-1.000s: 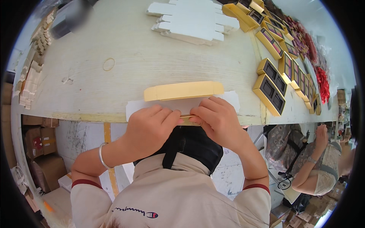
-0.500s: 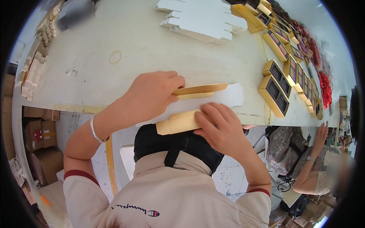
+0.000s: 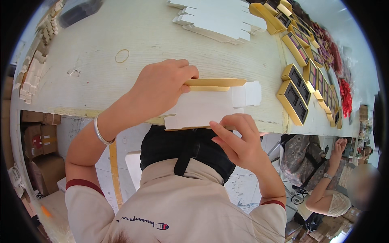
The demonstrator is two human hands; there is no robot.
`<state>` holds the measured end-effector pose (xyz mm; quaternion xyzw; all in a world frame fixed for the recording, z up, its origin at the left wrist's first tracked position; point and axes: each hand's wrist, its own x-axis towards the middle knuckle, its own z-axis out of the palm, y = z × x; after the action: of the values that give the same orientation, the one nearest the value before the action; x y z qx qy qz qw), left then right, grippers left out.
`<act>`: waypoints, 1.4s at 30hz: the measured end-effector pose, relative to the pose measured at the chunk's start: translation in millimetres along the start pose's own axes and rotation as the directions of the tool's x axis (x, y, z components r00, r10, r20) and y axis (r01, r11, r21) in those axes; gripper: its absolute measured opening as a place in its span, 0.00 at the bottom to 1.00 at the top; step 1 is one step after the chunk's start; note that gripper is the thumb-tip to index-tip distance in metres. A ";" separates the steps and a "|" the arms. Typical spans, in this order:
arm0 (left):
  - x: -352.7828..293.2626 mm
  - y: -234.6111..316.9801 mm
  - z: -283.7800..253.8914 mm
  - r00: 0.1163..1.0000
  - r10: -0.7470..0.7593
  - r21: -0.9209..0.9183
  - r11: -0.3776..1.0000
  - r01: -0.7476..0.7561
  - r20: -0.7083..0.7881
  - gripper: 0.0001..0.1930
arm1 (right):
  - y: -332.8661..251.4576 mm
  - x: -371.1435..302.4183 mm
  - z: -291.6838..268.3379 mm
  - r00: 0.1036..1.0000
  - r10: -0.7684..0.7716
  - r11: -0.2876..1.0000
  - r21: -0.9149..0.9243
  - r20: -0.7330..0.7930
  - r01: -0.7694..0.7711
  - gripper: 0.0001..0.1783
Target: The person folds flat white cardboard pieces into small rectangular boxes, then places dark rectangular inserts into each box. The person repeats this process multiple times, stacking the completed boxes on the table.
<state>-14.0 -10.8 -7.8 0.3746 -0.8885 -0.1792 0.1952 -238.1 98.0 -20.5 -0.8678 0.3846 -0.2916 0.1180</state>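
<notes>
A flat-cut paper carton [image 3: 204,103], white inside and gold outside, lies at the table's near edge in front of me. Its far gold panel stands folded up, and the thumb and fingers of my left hand [image 3: 167,83] pinch that panel's left end. White flaps stick out at the carton's right end. My right hand [image 3: 242,139] is at the near edge, index finger and thumb spread apart, the index fingertip touching the near panel. A thin gold line shows along that near edge.
A stack of flat white cartons [image 3: 219,20] lies at the far side. Gold boxes with dark trays [image 3: 292,101] line the right. A rubber band [image 3: 122,56] and a dark bin [image 3: 80,12] are at left. Another person's arm [image 3: 332,166] shows at right.
The near panel, folded inward with its gold side showing before, now lies opened out with white showing. My right hand's fingers have spread. My left hand and the far panel have shifted slightly away.
</notes>
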 end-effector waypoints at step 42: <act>-21.7 9.0 -12.6 0.942 0.150 -0.355 0.934 -0.036 0.301 0.15 | 40.1 93.9 3.1 0.961 0.062 0.991 -0.133 0.269 -0.026 0.01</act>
<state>0.7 8.9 2.6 0.2572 -0.8802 -0.3810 0.1180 -210.1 1.7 -1.2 -0.8967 0.4019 -0.1416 0.1204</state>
